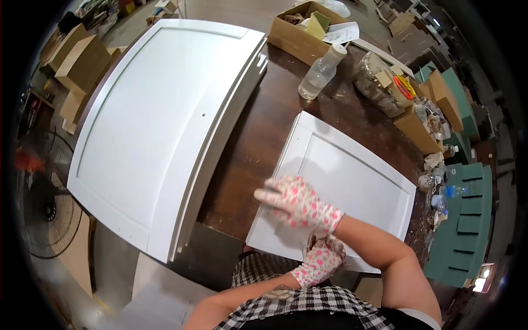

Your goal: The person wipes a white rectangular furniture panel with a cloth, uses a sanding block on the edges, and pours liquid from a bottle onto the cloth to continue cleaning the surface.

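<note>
A white panel door (357, 181) with a recessed centre lies on the dark brown table in front of me. My right hand (300, 203), in a white glove with pink spots, is over the panel's left side with its fingers stretched out to the left. It shows nothing held. Closer to my body, my left hand (320, 263), gloved alike, is bent at the panel's near edge. Its fingers are closed on a crumpled, greyish-brown cloth (318, 237), partly hidden between the two hands.
Larger white panels (148, 121) are stacked at the left. Behind the small panel stand a clear bottle (319, 74), a cardboard box (297, 38) and a plastic-wrapped container (374, 82). Several bottles line the right edge, beside a green rack (462, 225). A fan (49, 209) stands far left.
</note>
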Action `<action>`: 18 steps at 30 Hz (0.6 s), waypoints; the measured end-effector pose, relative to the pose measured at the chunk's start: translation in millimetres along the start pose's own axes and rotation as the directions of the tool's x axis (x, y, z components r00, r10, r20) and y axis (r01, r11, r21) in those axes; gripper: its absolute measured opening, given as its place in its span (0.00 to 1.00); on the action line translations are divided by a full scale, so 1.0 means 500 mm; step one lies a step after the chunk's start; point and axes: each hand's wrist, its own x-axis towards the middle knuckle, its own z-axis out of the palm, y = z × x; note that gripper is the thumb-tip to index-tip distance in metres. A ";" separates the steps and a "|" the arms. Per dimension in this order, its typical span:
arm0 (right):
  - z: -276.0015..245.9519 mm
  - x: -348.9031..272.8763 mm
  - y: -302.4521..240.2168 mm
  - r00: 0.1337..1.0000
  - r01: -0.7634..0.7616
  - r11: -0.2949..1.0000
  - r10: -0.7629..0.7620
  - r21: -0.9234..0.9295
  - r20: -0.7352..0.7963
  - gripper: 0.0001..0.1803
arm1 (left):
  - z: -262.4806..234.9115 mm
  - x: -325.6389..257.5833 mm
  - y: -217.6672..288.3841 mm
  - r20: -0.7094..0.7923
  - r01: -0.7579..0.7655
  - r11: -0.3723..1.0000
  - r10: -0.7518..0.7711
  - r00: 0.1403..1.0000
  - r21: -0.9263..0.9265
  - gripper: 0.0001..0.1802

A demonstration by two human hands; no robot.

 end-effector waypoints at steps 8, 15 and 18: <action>-0.080 0.083 0.318 0.811 -0.489 0.859 0.383 -0.154 -0.442 0.23 | 0.126 -0.027 -0.049 -0.011 -0.141 0.951 0.150 0.989 0.274 0.16; -0.068 0.074 0.254 0.782 -0.576 0.786 0.451 -0.223 -0.430 0.22 | 0.081 -0.004 -0.045 0.199 0.024 0.995 -0.005 0.980 -0.094 0.15; -0.100 0.093 0.323 0.638 -0.692 0.721 0.586 -0.036 -0.499 0.20 | 0.105 -0.022 -0.046 0.015 -0.075 0.996 0.075 0.997 0.049 0.12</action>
